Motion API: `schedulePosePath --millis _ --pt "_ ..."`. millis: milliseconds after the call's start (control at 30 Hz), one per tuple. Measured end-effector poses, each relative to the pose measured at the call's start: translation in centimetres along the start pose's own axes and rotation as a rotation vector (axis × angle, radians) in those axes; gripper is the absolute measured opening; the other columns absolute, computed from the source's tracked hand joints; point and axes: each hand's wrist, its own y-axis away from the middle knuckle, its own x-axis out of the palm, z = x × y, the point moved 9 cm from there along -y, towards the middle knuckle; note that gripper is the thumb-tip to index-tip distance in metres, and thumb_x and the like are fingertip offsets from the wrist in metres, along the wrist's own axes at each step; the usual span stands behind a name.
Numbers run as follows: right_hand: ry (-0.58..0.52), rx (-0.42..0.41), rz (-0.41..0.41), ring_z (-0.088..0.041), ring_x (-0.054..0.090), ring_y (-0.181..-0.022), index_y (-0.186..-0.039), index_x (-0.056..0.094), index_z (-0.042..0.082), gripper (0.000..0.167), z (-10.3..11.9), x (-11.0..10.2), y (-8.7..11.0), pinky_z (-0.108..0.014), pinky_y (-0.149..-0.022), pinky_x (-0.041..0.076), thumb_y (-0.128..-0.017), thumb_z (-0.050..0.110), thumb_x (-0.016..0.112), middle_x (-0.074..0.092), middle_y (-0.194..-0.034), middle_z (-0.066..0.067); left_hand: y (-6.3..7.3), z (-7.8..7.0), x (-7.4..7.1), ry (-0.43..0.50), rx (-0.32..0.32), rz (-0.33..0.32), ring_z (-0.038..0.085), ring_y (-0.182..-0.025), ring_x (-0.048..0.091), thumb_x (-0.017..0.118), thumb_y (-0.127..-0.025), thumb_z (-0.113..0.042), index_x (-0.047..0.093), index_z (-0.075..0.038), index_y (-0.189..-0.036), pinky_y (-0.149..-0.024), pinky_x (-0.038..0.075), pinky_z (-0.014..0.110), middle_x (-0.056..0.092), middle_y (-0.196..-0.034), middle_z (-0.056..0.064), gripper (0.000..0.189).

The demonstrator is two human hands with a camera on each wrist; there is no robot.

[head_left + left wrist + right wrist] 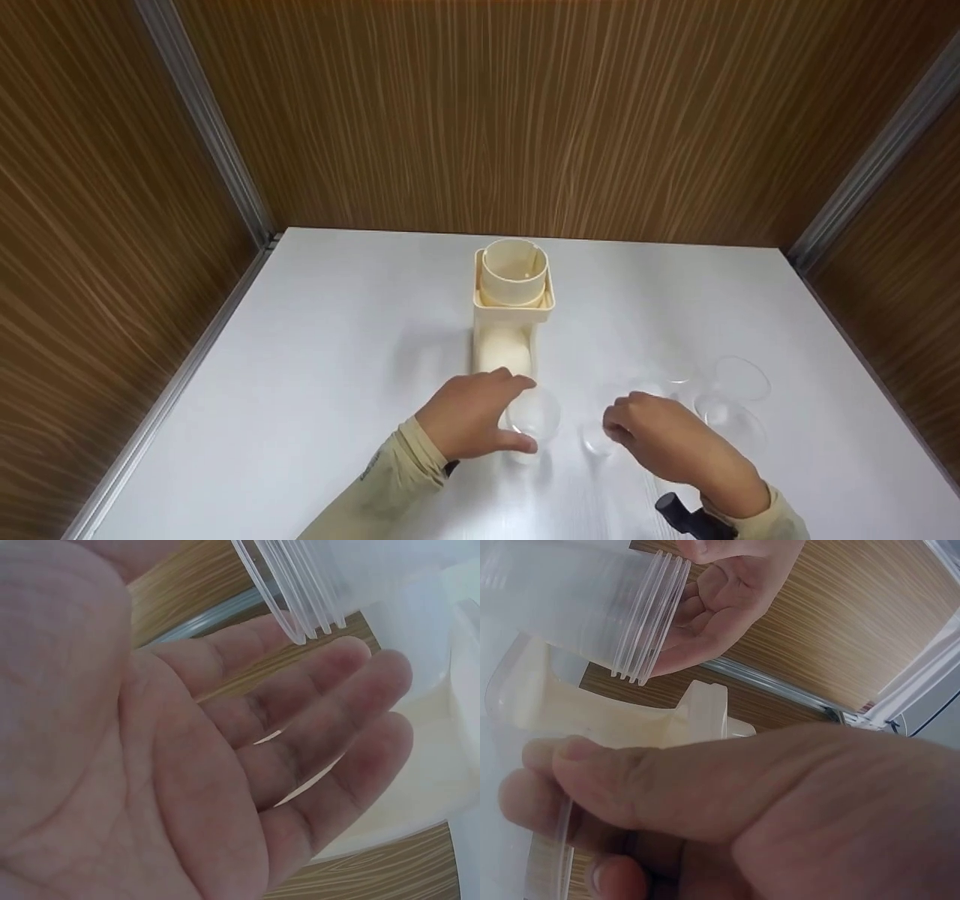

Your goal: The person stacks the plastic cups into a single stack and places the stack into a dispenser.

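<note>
Dark lettering on the left sleeve (pixel 390 476) is too small to be read. The left hand (pixel 476 416) is spread around the cup stack (pixel 541 415), by the cream stand (pixel 514 296); contact cannot be told. A clear cup (pixel 598 441) is pinched in the right hand (pixel 664 435), knuckles turned up.

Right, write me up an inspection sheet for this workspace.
Surface: white table, with glare near the front.
Job's things: cream stand; stack of clear cups by its near end; loose cups to the right, outlines faint.
Clutter: nothing seen.
Hands: left hand at the stack's rims, fingers relaxed, contact unclear; right hand pinches a clear cup.
Cables: thin dark line at the right wrist view's edge, possibly a cable.
Surroundings: wood-grain panels on three sides, metal strips at the corners.
</note>
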Motion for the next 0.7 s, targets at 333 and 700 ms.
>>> schedulePosePath --millis 333,700 --pt "-0.027 0.035 0.028 -0.004 0.028 -0.064 -0.065 0.043 0.019 0.042 0.15 0.29 -0.28 -0.023 -0.057 0.029 -0.089 -0.006 0.067 0.028 -0.066 0.014 0.58 0.20 -0.37 0.007 -0.044 -0.008 0.017 -0.097 0.069 0.083 -0.082 -0.051 0.061 -0.013 -0.140 -0.082 0.057 0.038 0.071 -0.118 0.002 0.072" --pt "-0.022 0.069 0.034 -0.004 0.019 -0.063 -0.066 0.032 0.019 0.048 0.04 0.30 -0.33 -0.022 -0.056 0.021 -0.090 -0.006 0.064 0.019 -0.067 0.013 0.28 -0.15 -0.57 -0.032 -0.039 -0.018 0.018 -0.099 0.071 0.084 -0.081 -0.053 0.067 -0.012 -0.135 -0.081 0.057 0.037 0.073 -0.116 0.001 0.069"
